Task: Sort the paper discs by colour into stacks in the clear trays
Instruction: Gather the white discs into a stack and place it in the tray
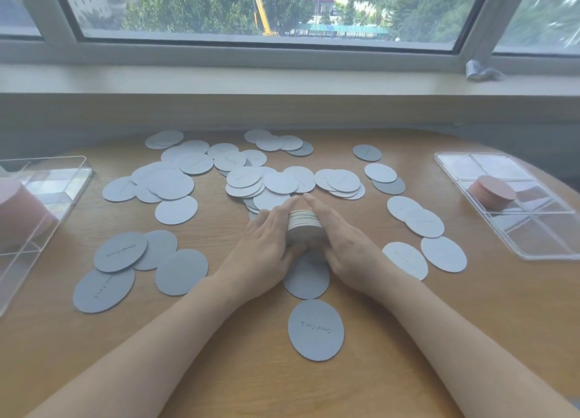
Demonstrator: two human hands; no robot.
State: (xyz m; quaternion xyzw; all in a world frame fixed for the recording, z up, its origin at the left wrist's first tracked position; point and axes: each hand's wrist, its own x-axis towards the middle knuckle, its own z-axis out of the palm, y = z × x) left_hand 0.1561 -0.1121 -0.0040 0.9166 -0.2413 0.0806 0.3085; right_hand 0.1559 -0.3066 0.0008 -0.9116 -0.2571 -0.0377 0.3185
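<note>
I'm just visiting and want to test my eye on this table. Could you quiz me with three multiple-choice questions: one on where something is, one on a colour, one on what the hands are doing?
1. Where is the small pink stack?
A. in the right tray
B. on the windowsill
C. under the hands

2. What colour are the loose discs on the table?
A. green
B. pale blue-grey
C. yellow

3. What are the left hand and right hand doing?
A. resting flat, apart
B. lifting a tray
C. holding a stack of discs between them

Answers: 1 A, it sits in a compartment of the clear tray. 2 B, all scattered ones look so. 3 C, both hands flank the stack.
</note>
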